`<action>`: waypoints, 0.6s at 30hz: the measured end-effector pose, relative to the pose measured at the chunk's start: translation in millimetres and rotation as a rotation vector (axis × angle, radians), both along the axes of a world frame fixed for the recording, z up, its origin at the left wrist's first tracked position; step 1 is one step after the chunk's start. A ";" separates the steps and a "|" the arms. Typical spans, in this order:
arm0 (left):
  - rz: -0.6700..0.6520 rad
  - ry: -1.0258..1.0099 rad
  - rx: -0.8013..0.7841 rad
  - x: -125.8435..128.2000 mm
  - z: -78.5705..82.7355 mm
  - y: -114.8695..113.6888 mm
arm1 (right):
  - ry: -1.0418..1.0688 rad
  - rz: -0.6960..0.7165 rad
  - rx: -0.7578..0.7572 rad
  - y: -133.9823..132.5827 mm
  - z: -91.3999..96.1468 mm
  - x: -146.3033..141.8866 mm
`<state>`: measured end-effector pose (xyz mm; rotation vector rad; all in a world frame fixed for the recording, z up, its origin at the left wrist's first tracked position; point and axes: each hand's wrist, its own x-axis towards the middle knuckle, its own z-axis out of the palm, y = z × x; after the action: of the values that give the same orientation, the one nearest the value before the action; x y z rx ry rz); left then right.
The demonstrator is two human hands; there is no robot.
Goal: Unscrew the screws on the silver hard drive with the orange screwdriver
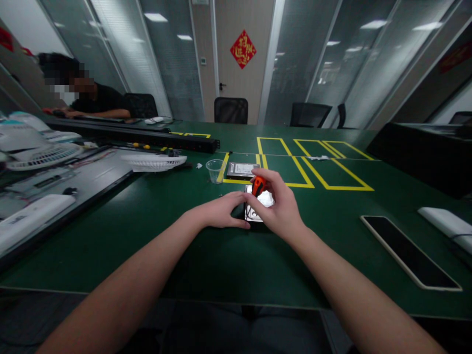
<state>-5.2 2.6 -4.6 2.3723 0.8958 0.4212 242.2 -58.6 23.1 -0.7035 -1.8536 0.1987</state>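
An opened-looking hard drive with a shiny silver face (pixel 266 198) lies on the green table in front of me. My left hand (pixel 224 210) grips its left edge, thumb at the near corner and fingers along the far side. In my right hand (pixel 283 202) is a screwdriver with an orange and black handle (pixel 259 185), held upright over the drive; its tip is hidden by my fingers. Just behind, a second hard drive (pixel 240 169) with a white label lies within yellow tape. To its left stands a clear plastic cup (pixel 216 173).
A phone-like dark slab (pixel 411 250) and a white device (pixel 448 226) lie at the right. White fan parts (pixel 155 161) and a long black bar (pixel 147 136) occupy the left. Yellow tape rectangles (pixel 348 188) mark the table. Another person (pixel 99 101) sits at the far left.
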 end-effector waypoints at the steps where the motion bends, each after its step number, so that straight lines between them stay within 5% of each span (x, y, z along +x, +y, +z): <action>1: 0.004 0.009 0.004 0.3 0.1 -0.1 | 0.001 -0.004 0.014 0.4 0.5 0.2; 18: -0.010 0.027 0.017 2.1 3.8 -1.2 | 0.012 0.001 0.013 -3.1 2.9 -1.6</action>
<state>-3.0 1.4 -0.9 2.4021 0.8956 0.3944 240.6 -61.7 25.9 -0.6913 -1.8421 0.1905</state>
